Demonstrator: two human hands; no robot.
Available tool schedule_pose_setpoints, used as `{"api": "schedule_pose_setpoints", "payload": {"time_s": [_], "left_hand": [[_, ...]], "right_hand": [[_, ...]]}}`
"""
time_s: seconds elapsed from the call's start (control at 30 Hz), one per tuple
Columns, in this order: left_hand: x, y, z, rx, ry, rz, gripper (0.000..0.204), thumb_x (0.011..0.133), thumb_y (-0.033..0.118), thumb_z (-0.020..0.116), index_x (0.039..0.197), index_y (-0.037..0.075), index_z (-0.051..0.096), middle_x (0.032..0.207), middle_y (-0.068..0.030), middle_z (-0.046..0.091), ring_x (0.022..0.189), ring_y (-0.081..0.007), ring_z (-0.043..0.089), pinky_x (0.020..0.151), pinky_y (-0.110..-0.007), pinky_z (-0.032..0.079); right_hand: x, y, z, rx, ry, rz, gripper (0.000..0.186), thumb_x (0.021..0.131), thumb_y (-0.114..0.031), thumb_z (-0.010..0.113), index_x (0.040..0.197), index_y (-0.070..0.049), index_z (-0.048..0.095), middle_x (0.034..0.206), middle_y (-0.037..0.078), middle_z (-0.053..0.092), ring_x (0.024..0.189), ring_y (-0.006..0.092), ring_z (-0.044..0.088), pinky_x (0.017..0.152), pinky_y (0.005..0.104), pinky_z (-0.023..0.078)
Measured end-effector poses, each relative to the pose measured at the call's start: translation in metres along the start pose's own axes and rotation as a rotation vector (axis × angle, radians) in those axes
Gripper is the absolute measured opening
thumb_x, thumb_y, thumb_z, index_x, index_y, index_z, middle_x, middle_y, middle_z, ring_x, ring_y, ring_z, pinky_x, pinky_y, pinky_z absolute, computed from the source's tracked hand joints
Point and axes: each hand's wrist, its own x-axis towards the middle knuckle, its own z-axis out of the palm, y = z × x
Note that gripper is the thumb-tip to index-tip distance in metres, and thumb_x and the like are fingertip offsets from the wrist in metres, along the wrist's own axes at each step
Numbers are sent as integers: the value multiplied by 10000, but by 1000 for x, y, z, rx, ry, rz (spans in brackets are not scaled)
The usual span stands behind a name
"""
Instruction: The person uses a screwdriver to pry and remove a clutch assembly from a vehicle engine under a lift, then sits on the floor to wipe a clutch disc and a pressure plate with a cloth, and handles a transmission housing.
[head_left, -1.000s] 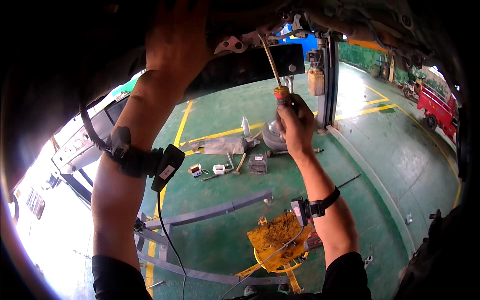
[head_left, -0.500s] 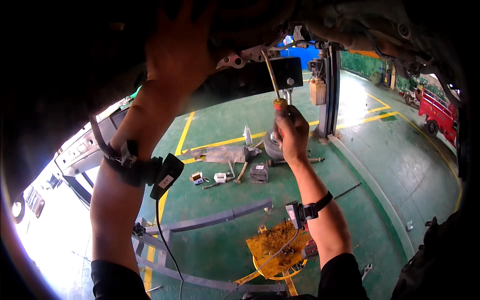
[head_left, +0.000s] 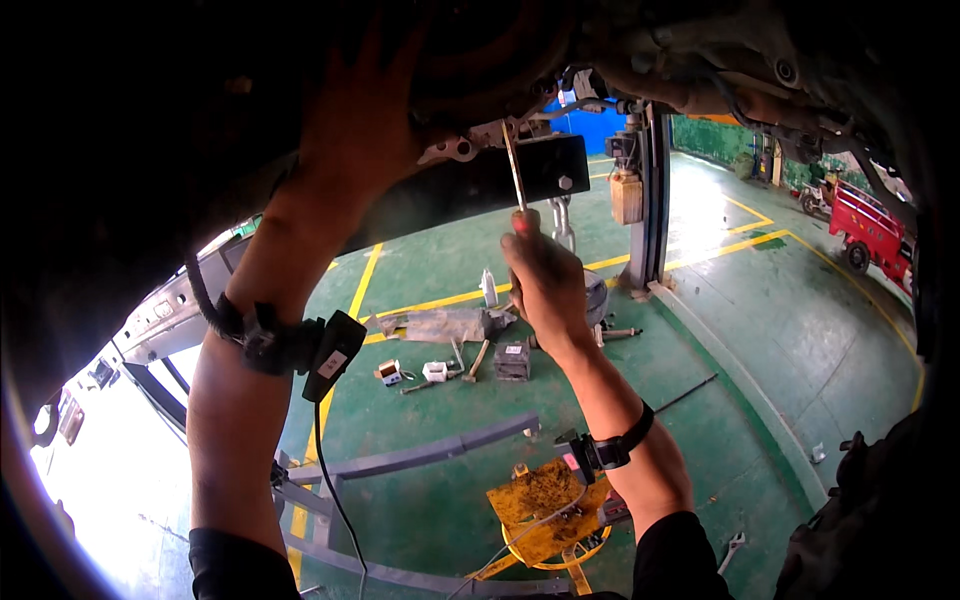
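Up in the dark underside of a vehicle (head_left: 690, 95), my left hand (head_left: 360, 130) is raised with its fingers spread against the shadowed parts; what it presses on is too dark to make out. My right hand (head_left: 545, 275) is wrapped round the red handle of a screwdriver (head_left: 516, 175). Its shaft points upward, and the tip meets or nearly meets a metal bracket (head_left: 460, 150) with round holes. Behind the shaft runs a black beam (head_left: 550, 170) with a bolt head at its end. Strapped devices sit on both forearms, and cables hang from them.
A lift post (head_left: 650, 200) stands behind on the green floor. Below lie a grey box (head_left: 512, 362), a hammer (head_left: 476, 360), small opened boxes and a grey elongated part (head_left: 445, 324). A yellow stained stand (head_left: 545, 510) is nearer, beside grey lift arms (head_left: 420, 448). A red cart (head_left: 870, 225) is far right.
My right hand and the screwdriver have moved left, and the shaft stands slightly more upright. My left hand stays raised against the underside. The whole view has shifted a little.
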Motion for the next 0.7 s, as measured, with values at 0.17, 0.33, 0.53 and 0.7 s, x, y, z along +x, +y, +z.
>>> {"api": "schedule_pose_setpoints", "payload": {"time_s": [0.17,0.33,0.53,0.7], "left_hand": [[3,0,-3,-15,-60,-12,1031,656,507,800,1500,172,310,1533,-230,230,1346,-506,274,1073,-606,304],[2,0,-3,-83,-6,16,1012,647,507,806,1487,180,346,1529,-233,232,1340,-517,278,1063,-602,325],[0,-1,2,28,-33,-8,999,652,480,806,1471,125,357,1477,-243,317,1318,-496,328,1062,-565,339],[2,-5,14,-121,204,117,1149,533,375,909,1499,224,305,1537,-144,270,1386,-432,273,1122,-519,323]], "right_hand": [[2,-1,8,-59,52,10,387,920,-313,644,690,-27,522,558,11,445,532,89,385,491,292,336],[5,-4,9,-143,39,3,388,919,-313,648,694,-22,523,550,17,455,525,93,387,487,301,351],[-5,-9,7,-120,47,49,394,911,-315,652,685,-18,524,550,20,469,531,99,395,494,312,359],[-3,-12,5,-196,25,51,390,911,-324,645,698,-15,537,555,46,490,524,119,414,505,324,379]]}}
